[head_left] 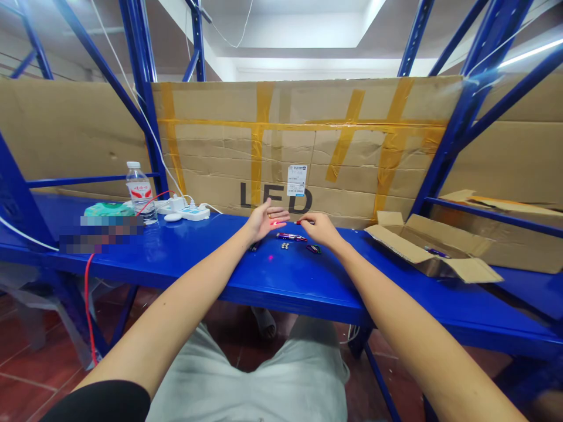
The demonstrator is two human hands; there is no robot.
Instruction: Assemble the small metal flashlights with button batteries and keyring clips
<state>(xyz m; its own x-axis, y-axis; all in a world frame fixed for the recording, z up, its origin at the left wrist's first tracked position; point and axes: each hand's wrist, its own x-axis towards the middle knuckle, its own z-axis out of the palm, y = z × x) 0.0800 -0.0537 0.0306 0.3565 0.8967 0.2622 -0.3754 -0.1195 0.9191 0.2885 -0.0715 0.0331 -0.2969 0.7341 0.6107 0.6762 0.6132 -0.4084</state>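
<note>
Blue tabletop [185,252] is running along cardboard [211,152]. R hand [323,228] is clamping sm. red tube [300,222] betw. hands; L hand [264,221] is facing it, uncurled, red light [276,223] glowing on palm side. Purple pen [290,237] is lying nr. tube.

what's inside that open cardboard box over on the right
In the box, a slim, dark item shows. The near side hides part of the bottom; anything there can't be seen.

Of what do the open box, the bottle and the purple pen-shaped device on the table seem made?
Open box: probably cardboard, matt brown, with folded flaps. Bottle: likely clear plastic, glossy and see-through. Purple pen-shaped device: coated metal or plastic; its shine fits both.
</note>
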